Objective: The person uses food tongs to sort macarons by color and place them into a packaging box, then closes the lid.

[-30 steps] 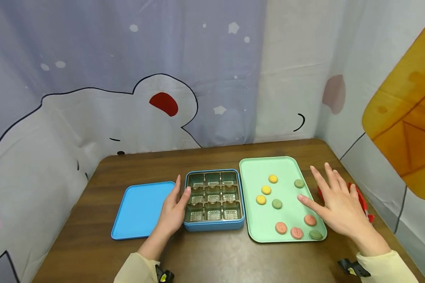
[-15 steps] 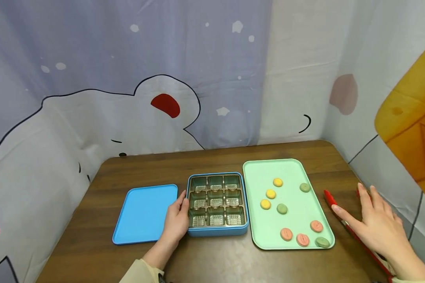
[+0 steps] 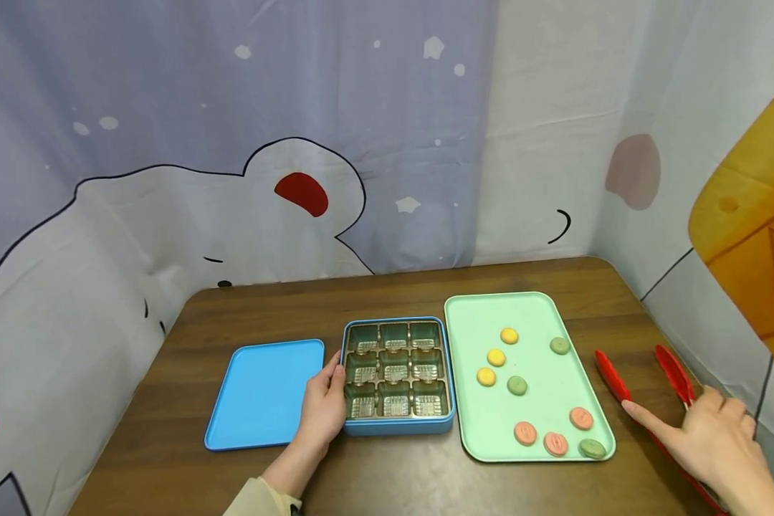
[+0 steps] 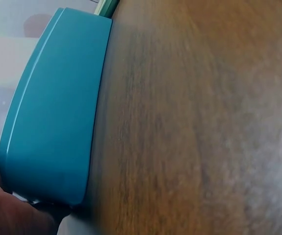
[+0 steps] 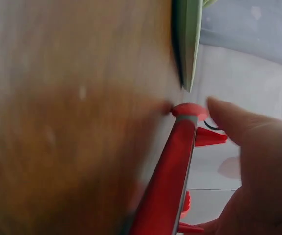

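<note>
My left hand (image 3: 322, 405) rests against the left side of a blue box (image 3: 400, 426), its thumb and fingers touching the wall near the rim. A gold insert (image 3: 395, 365) with several square compartments fills the box. In the left wrist view the box's blue wall (image 4: 57, 112) stands on the table, fingertips at its corner. My right hand (image 3: 722, 444) spans a pair of red tongs (image 3: 613, 374) lying splayed on the table. Its thumb is beside the near arm, its other fingers bent down over the far arm. The right wrist view shows a gap between thumb and tongs (image 5: 167, 181).
A light green tray (image 3: 522, 315) stands right of the box, bearing several small round discs: yellow (image 3: 496, 357), green (image 3: 517, 385) and pink (image 3: 556, 443). A flat blue lid (image 3: 264, 394) lies left of the box. Printed curtains (image 3: 413, 143) hang behind the wooden table (image 3: 387, 473).
My right hand has moved from above the tray's right edge rightward and down onto the tongs, its fingers bending. My left hand has stayed at the box's side, and the view has shifted slightly.
</note>
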Demonstrator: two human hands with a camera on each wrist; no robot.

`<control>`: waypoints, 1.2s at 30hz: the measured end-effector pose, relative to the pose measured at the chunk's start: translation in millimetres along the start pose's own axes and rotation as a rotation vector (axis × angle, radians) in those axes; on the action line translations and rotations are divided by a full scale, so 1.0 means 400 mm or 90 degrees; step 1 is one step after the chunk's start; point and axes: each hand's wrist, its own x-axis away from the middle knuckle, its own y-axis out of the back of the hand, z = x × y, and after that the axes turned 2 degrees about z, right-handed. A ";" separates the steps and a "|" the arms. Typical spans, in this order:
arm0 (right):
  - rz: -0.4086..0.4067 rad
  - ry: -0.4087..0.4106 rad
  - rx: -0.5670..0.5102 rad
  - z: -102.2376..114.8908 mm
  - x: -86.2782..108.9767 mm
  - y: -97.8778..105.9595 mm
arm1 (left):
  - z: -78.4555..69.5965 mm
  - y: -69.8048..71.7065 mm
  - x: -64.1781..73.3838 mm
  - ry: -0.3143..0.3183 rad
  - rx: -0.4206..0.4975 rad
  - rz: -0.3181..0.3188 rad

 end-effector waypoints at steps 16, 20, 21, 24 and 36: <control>0.065 0.028 -0.009 -0.017 -0.010 0.020 | 0.008 -0.007 -0.003 -0.002 -0.003 -0.015; 0.004 0.025 -0.037 -0.007 -0.008 0.038 | 0.010 -0.006 -0.005 -0.006 -0.008 -0.017; -0.015 0.031 -0.044 -0.006 -0.008 0.043 | 0.011 -0.006 -0.006 -0.007 -0.010 -0.017; -0.056 0.067 -0.064 -0.005 -0.006 0.059 | 0.010 -0.005 -0.005 -0.009 -0.010 -0.020; -0.006 0.187 -0.015 0.024 0.037 0.088 | 0.003 -0.005 -0.001 -0.019 -0.009 -0.014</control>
